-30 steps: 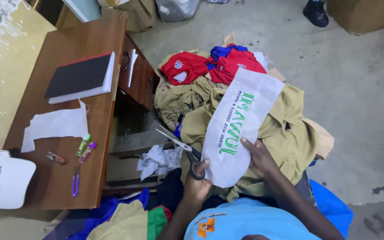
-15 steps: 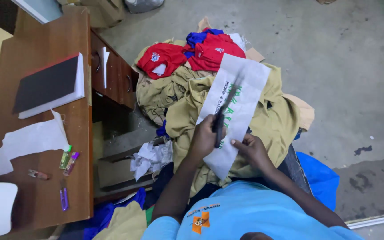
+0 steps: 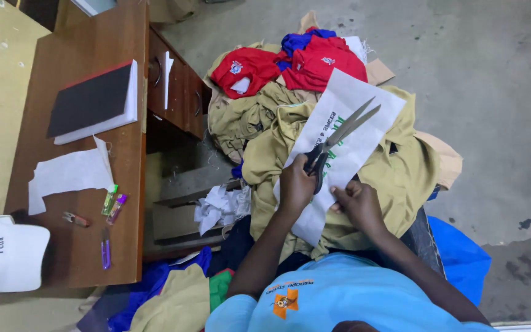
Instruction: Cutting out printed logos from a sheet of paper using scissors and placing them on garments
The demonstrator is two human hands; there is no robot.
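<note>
The scissors (image 3: 333, 140) are gripped in the left hand (image 3: 295, 184), blades parted; the white sheet (image 3: 339, 147) is pinched by the right hand (image 3: 357, 203) and should be kept taut over the khaki pile (image 3: 394, 178).

A pair of grey metal scissors with dark handles (image 3: 333, 140) lies over a white fabric sheet printed in green and black (image 3: 345, 138), blades slightly parted and pointing to the far right. The sheet slants from near centre to far right, spread on khaki garments, its near end hanging down.
</note>
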